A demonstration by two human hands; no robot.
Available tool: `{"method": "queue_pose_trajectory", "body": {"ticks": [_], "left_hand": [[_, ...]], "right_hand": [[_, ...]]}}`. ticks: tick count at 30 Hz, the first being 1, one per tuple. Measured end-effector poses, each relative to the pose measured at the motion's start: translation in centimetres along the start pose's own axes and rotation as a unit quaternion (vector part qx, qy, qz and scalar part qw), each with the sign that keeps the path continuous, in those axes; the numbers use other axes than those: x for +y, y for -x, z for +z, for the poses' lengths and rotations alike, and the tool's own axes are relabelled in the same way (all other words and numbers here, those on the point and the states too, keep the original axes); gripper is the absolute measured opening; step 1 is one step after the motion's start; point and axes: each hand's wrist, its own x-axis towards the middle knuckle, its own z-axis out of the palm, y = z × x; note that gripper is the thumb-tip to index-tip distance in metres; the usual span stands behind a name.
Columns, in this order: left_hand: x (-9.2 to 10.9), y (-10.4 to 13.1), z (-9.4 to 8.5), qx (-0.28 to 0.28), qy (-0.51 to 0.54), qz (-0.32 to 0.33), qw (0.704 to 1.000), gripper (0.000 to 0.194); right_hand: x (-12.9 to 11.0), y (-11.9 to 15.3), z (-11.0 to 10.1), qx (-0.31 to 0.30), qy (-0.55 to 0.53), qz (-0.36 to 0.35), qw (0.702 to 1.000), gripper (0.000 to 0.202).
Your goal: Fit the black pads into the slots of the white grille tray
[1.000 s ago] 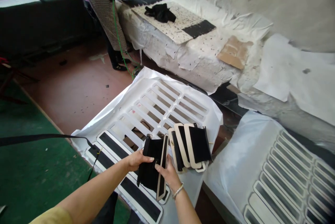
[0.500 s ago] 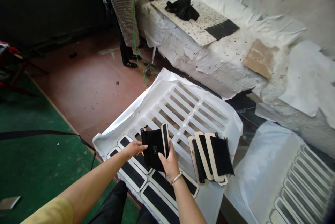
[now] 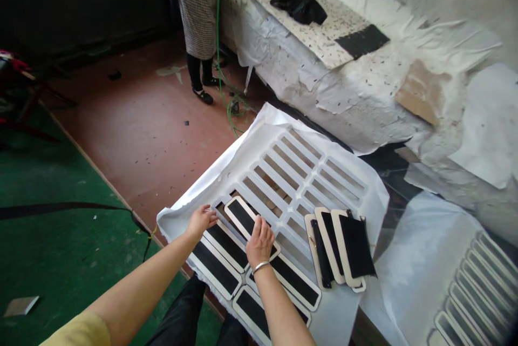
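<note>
A white slotted board (image 3: 290, 195) lies before me on a white sheet. My right hand (image 3: 260, 241) grips the edge of a black panel with a cream border (image 3: 244, 215), tilted over a slot. My left hand (image 3: 202, 220) is at the left edge of the board, close to that panel's end, fingers bent and slightly apart with nothing visible in them. Several similar panels lie in the near slots, among them a bordered panel (image 3: 216, 269). A fanned pile of black pieces with cream borders (image 3: 351, 243) rests on the right part of the board.
At the lower right is a second sheet-covered surface with slots (image 3: 471, 286). A long white-covered bench (image 3: 299, 84) runs behind, with black cloth (image 3: 299, 5) on it. Another person (image 3: 198, 17) stands beside it, near a green cord (image 3: 219, 33). A black strap (image 3: 68, 209) crosses at left.
The piece between my hands has gone from upright, its black pouch-like body showing, to lying bordered side up over a slot. My left hand has let go of it. The view has shifted slightly.
</note>
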Motion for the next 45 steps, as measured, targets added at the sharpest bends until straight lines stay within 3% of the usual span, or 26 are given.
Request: {"method": "queue_pose_trajectory", "body": {"ticks": [5,9,14,19,21,24,27,32,39,45], "left_hand": [[0.1,-0.2,0.5,-0.011,-0.013,0.020,1.000,0.042],[0.1,-1.4,0.0,0.004,-0.117,0.078,0.990,0.034],[0.6,-2.8,-1.7,0.031,-0.311,0.158,0.937,0.031],[1.4,-3.4,-2.2,0.023,-0.455,0.173,0.873,0.014],[1.6,-3.6,-2.2,0.022,-0.491,0.166,0.855,0.015],[1.9,-3.8,-2.2,0.020,-0.531,0.156,0.832,0.020],[2.3,-3.9,-2.1,0.018,-0.563,0.143,0.814,0.021],[3.0,-3.8,-1.7,0.012,-0.599,0.139,0.788,0.022],[3.6,-3.4,-1.2,0.012,-0.639,0.143,0.755,0.021],[3.4,-3.5,-1.3,0.018,-0.640,0.144,0.754,0.022]], "right_hand": [[-2.2,0.8,1.2,-0.055,-0.005,0.018,0.998,0.076],[-3.2,-0.5,2.2,-0.101,-0.021,0.006,0.995,0.075],[-2.3,-2.0,2.9,-0.135,-0.052,-0.044,0.989,0.073],[-1.6,-1.6,2.9,-0.145,-0.084,-0.083,0.982,0.072],[-0.6,-1.0,2.5,-0.122,-0.107,-0.055,0.985,0.068],[2.3,0.7,1.4,-0.061,-0.125,0.101,0.985,0.050],[5.0,2.6,-0.1,-0.073,-0.138,0.197,0.968,0.031],[5.1,3.6,-1.4,-0.117,-0.145,0.170,0.968,0.019],[3.7,2.5,-0.5,-0.151,-0.153,0.202,0.955,0.040],[5.6,0.6,0.1,-0.218,-0.161,0.219,0.937,0.014]]}}
